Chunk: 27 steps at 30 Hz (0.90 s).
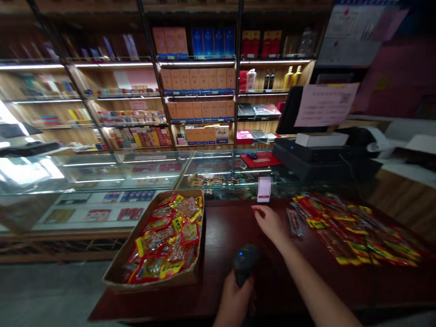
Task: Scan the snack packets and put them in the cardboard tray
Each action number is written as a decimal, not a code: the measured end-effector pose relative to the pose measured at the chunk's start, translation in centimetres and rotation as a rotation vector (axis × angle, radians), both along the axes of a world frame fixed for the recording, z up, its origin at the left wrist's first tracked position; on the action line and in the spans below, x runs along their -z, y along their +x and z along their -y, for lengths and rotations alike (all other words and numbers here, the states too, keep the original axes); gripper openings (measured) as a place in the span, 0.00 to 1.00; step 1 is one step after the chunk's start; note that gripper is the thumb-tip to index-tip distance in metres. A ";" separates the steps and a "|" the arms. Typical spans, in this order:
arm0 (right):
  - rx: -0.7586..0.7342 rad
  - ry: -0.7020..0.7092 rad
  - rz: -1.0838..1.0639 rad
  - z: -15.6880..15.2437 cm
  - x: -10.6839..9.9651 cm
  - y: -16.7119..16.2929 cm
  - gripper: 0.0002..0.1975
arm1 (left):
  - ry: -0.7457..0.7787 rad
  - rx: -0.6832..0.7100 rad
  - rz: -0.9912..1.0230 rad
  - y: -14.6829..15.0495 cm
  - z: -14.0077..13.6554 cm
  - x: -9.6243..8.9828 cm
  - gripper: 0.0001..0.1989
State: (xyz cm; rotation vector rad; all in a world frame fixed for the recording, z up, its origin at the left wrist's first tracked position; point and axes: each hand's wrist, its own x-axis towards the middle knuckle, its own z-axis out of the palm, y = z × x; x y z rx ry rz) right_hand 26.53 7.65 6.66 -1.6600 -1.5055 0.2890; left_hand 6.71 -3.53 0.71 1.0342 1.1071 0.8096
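My left hand (235,295) is wrapped around the handle of a dark barcode scanner (245,259) with a small blue light, above the counter's front part. My right hand (269,222) reaches forward over the dark red counter (225,236), its fingers loosely bent and apart, with nothing visible in them. Just beyond its fingertips stands a small white card or screen (264,196), partly blurred out. To its right lies a narrow clear packet (294,222), beside a spread of red and yellow snack packets (357,231).
A cardboard box (153,287) full of snack packets sits at left. Behind the counter are a glass display case (153,170), a mouse (252,156) on a red mat (264,160), and a monitor (289,111) with paper attached. Shelves of boxes (197,81) line the wall.
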 end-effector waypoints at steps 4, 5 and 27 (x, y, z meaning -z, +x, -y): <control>0.369 0.010 0.178 6.8 3.7 8.9 0.20 | 0.003 0.039 -0.042 0.1 -0.4 0.4 0.22; 0.440 0.000 0.257 7.6 4.5 10.3 0.20 | 0.008 0.039 -0.054 0.1 -0.5 0.5 0.23; 0.147 -0.091 -0.665 5.4 9.4 10.4 0.23 | -0.019 -0.144 -0.149 0.5 0.9 -0.5 0.28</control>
